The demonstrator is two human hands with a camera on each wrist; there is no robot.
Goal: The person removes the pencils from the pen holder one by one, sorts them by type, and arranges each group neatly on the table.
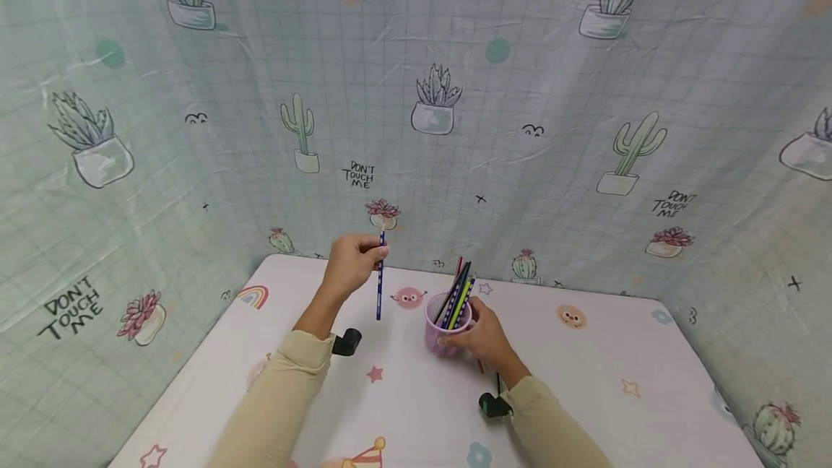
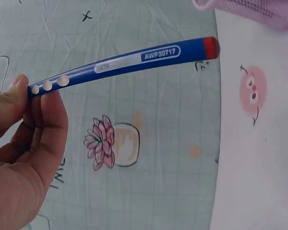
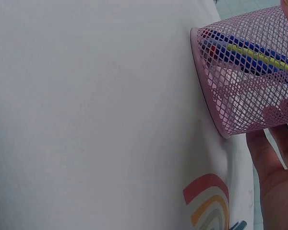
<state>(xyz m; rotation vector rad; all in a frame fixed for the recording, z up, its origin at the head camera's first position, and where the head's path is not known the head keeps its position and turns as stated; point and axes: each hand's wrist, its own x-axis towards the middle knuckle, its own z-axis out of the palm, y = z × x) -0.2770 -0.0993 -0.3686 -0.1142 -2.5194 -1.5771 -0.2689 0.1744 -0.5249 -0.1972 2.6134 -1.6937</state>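
In the head view my left hand (image 1: 349, 264) pinches a blue pencil (image 1: 380, 291) with pale dots between thumb and fingers, upright above the table. The left wrist view shows the pencil (image 2: 129, 62) up close, with its red end pointing away from the hand and white print on the barrel. My right hand (image 1: 484, 338) grips a pink mesh pencil cup (image 1: 435, 338) around its side. Inside the cup stand several pencils (image 1: 460, 302), some dark blue, one yellow-green. In the right wrist view, fingers (image 3: 264, 153) lie along the cup wall (image 3: 240, 105).
A reddish stick-like thing (image 1: 481, 366) and a dark one (image 1: 498, 383) lie by my right wrist, partly hidden. The white table (image 1: 572, 381) carries printed drawings. A cactus-patterned sheet (image 1: 390, 56) surrounds the table at the back and sides.
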